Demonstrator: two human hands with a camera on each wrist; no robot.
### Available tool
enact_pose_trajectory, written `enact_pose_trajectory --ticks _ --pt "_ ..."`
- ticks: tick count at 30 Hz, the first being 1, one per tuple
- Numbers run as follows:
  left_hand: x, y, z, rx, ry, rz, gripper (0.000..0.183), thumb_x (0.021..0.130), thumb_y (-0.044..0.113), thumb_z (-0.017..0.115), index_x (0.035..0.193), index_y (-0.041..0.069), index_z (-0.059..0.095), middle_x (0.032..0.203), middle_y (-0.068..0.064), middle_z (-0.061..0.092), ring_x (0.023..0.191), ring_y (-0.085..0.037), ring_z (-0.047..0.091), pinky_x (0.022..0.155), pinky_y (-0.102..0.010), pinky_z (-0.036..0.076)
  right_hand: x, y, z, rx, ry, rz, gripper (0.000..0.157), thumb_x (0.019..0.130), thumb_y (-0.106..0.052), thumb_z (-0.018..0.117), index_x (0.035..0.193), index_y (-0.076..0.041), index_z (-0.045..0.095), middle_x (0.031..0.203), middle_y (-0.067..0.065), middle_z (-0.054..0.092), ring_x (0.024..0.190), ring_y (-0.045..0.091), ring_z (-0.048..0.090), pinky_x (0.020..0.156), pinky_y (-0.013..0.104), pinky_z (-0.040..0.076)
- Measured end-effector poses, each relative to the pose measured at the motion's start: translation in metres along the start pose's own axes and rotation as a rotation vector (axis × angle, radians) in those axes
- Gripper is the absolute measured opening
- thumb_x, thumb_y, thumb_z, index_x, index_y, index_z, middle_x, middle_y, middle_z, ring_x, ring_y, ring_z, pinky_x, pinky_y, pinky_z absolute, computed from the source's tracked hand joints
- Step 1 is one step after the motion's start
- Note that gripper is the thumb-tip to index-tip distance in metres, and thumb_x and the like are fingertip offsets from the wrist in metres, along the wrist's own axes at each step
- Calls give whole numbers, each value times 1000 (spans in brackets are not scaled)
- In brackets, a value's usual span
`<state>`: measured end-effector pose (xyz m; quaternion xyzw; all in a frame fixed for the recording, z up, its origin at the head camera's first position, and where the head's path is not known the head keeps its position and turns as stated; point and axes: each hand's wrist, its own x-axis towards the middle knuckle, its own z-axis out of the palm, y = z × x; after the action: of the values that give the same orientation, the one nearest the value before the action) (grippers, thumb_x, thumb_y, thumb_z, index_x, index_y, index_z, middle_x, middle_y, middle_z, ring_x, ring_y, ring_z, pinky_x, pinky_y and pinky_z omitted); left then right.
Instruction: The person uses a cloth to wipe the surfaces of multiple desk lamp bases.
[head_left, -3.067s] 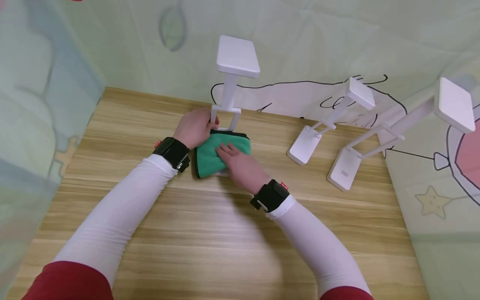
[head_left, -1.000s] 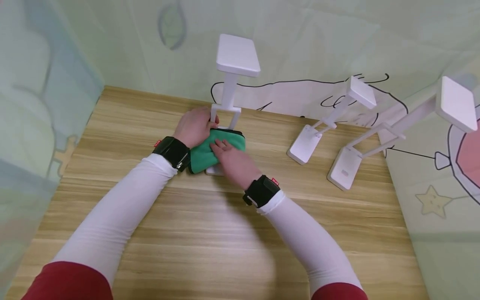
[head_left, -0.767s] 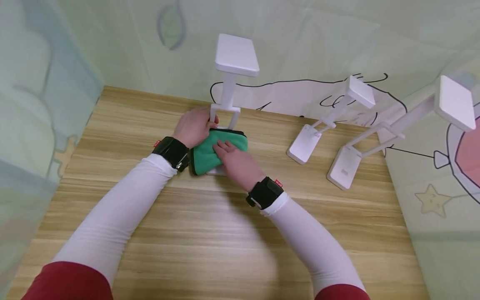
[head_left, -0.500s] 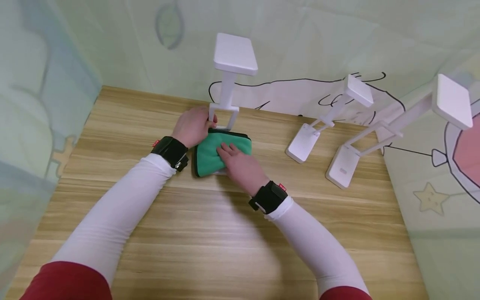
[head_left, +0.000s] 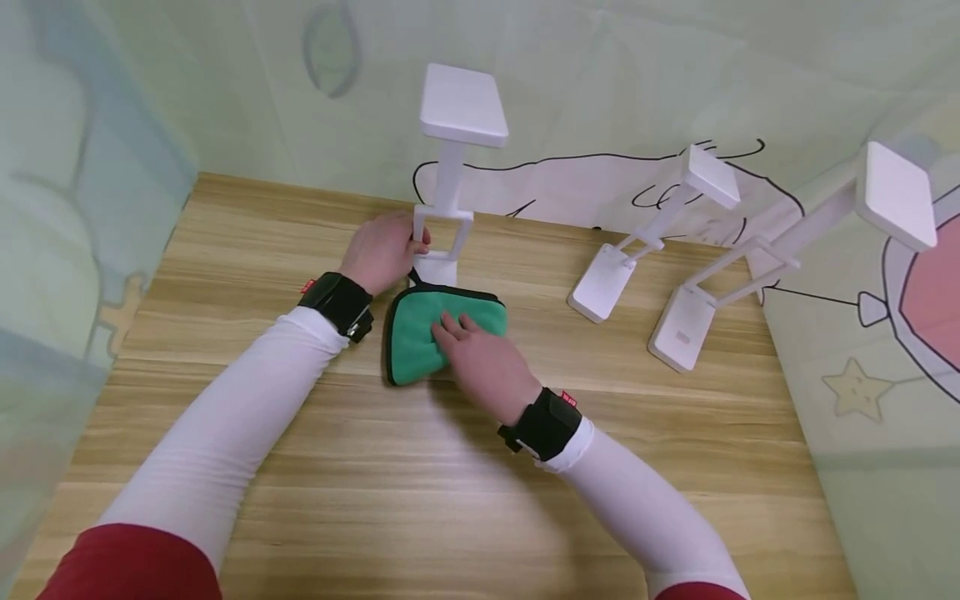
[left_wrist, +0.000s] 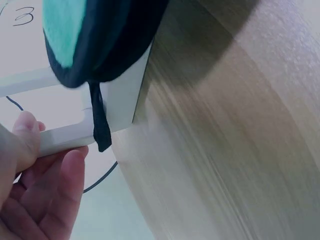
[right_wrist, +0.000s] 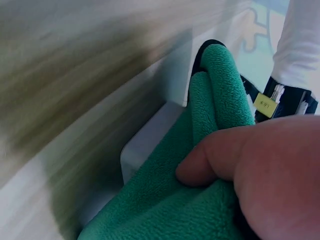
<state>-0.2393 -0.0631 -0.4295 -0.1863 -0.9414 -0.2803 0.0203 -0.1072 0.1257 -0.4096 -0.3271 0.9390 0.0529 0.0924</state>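
Observation:
A white desk lamp (head_left: 446,179) stands at the back left of the table. My left hand (head_left: 378,252) grips one leg of its frame, thumb and fingers around the bar in the left wrist view. A folded green cloth (head_left: 412,333) with black edging covers the front of the lamp's base (head_left: 437,271), whose rear part shows. From the cloth's corner a black hanging loop (left_wrist: 101,120) dangles beside the held leg. My right hand (head_left: 491,367) holds the cloth against the base. In the right wrist view its thumb (right_wrist: 200,165) presses into the cloth's fold; other fingertips are hidden there.
Two more white desk lamps, a smaller one (head_left: 603,283) and a larger one (head_left: 682,327), stand on the right of the wooden table (head_left: 375,500). A printed curtain (head_left: 600,83) hangs close behind the table and along its sides.
Over the last second my right hand and the cloth shift slightly right, then toward me, uncovering the rear of the lamp's base. My left hand keeps its grip on the lamp.

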Motion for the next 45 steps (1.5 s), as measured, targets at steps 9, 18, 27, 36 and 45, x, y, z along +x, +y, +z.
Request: enact_pose_trajectory --ticks 9,18,27,36,45 --pt "-2 3 1 19 12 -7 10 96 21 66 95 11 67 90 -6 63 82 -23 58 70 -43 51 -6 -16 0 -39 -7 -47 43 102 -11 55 144 -7 50 146 11 48 132 32 43 98 38 49" --pt "-4 4 1 16 19 -18 9 97 20 65 96 11 67 92 -7 63 83 -24 59 69 -44 51 5 -26 1 -17 36 -133 45 101 -17 58 144 -6 49 145 12 50 131 32 44 101 38 46" --pt "-4 5 -1 16 31 12 10 96 21 67 95 11 68 93 -7 64 90 -26 61 75 -46 52 39 -12 4 43 79 -96 46 100 -13 54 145 -7 47 147 11 47 134 31 40 104 38 44" --pt "-6 6 2 15 26 16 9 97 19 64 96 10 68 94 -6 64 91 -25 61 76 -45 52 55 14 4 215 42 -62 56 101 -24 59 150 -9 40 154 9 37 142 28 26 110 40 37" --pt "-4 11 5 -7 23 0 10 98 21 64 97 11 67 92 -5 63 85 -23 61 72 -43 52 48 22 3 229 45 -21 54 100 -16 59 150 -7 40 154 11 37 141 28 27 110 42 37"
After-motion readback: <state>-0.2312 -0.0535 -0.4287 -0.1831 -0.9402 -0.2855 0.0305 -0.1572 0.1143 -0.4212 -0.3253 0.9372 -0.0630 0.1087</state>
